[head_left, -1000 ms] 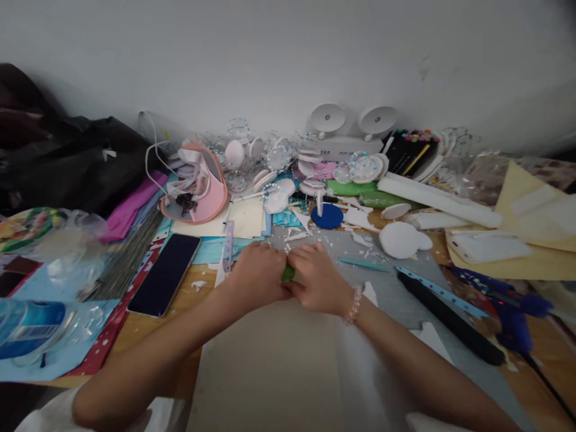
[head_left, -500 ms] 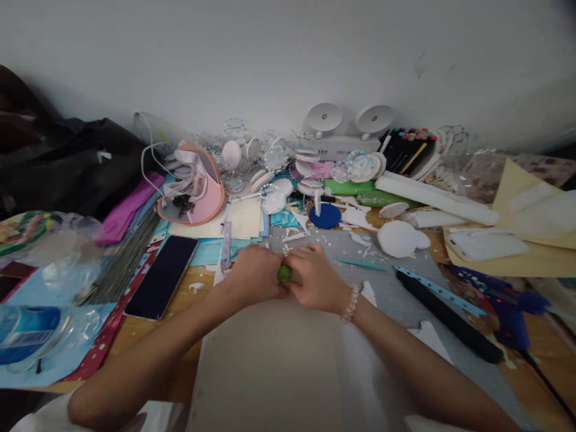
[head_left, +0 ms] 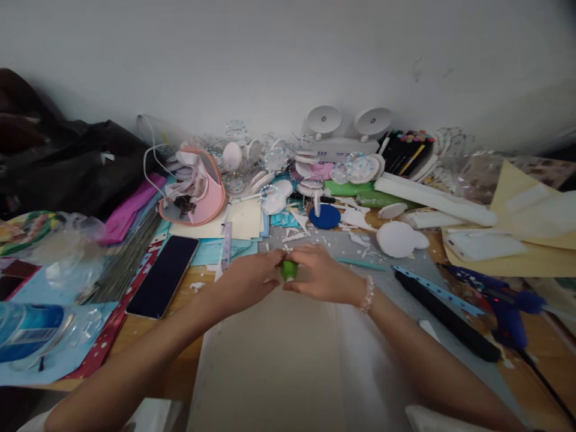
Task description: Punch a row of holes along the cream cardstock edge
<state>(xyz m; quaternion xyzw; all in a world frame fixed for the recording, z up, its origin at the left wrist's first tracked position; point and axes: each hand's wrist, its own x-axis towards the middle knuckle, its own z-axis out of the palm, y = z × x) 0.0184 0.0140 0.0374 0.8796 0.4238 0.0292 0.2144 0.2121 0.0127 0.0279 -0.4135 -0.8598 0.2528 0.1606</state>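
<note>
A small, rounded bright green lump [head_left: 288, 270] with a paler lower end is between my two hands, above the far end of a beige board [head_left: 270, 366]. I cannot make out what it is made of. My right hand [head_left: 321, 275], with a beaded bracelet at its wrist, holds it between thumb and fingers. On the other side, my left hand [head_left: 249, 281] has its thumb and fingers apart. Its fingertips reach the lump's upper left edge, and whether they touch is unclear.
A phone [head_left: 162, 276] lies to the left, beside coloured paper. White discs and a blue disc [head_left: 324, 216] lie behind my hands among paper scraps. On the right are a black-handled tool [head_left: 450, 318] and a blue glue gun [head_left: 508, 306] with a cord.
My left hand has loosened, its fingers opening and drawing back to the left. More of the green lump shows now, held in my right hand.
</note>
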